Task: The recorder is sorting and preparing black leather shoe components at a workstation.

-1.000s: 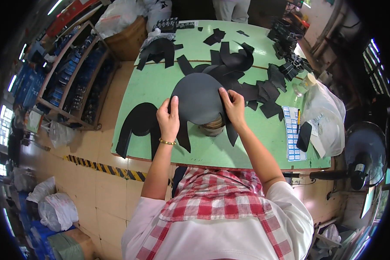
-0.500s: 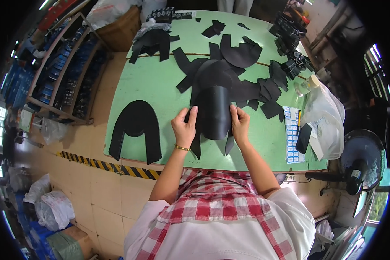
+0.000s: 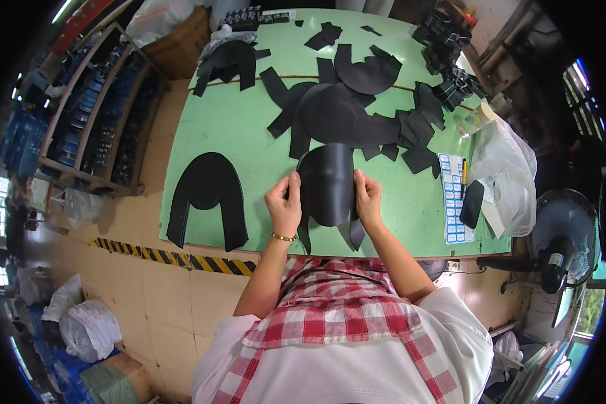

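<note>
Before me at the near side of the green table point(image 3: 269, 148), I hold a smooth black leather-like panel point(image 3: 331, 185), bowed with rounded ends. My left hand point(image 3: 285, 205) pinches its left edge and my right hand point(image 3: 369, 200) its right edge. Two black strips hang or lie below the panel; whether they belong to it I cannot tell. Just beyond it lies a heap of flat black cut pieces point(image 3: 330, 111), some rounded and some with straight arms. To the left of my left hand rests a black horseshoe-shaped piece point(image 3: 212, 175).
Further black offcuts point(image 3: 417, 128) and a cluster of black clips point(image 3: 451, 87) lie at the right. Nearer are a label sheet point(image 3: 456, 229), a yellow pen point(image 3: 464, 176), a black phone-like object point(image 3: 472, 204) and a plastic bag point(image 3: 515, 175). A fan point(image 3: 562, 236) stands beyond the right edge.
Both hands have drawn the black panel slightly toward me, off the heap, so more of the rounded pieces behind it shows. The view has shifted a little.
</note>
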Demonstrator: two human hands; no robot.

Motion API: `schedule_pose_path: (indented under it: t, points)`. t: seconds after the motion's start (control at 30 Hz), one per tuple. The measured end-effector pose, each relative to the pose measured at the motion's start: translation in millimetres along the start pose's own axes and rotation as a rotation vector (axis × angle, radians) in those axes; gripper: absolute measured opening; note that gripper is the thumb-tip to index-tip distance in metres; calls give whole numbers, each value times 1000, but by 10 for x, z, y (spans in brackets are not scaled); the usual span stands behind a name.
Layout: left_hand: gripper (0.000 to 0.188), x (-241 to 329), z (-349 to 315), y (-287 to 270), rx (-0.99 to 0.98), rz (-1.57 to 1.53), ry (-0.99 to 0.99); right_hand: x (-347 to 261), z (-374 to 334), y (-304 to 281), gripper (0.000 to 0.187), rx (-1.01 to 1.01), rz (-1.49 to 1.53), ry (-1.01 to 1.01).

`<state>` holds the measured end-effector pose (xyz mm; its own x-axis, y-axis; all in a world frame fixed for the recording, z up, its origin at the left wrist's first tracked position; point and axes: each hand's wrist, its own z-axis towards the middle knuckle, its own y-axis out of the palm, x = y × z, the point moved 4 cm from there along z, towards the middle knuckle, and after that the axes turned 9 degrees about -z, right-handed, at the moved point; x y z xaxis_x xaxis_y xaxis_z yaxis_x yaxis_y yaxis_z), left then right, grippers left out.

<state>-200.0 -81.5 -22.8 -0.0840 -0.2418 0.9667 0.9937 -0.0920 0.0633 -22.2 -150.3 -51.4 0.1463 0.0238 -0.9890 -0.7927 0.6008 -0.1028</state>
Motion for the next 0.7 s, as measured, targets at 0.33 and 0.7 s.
schedule_pose_path:
  t: [0.33, 0.7]
  points:
    - [40, 843, 556, -1376, 129, 222, 79, -764, 757, -22, 21, -404, -322, -301]
    - [30, -300, 1221, -2593, -22, 1022, -118, -133, 2480, 777, 76, -833, -1510, -586]
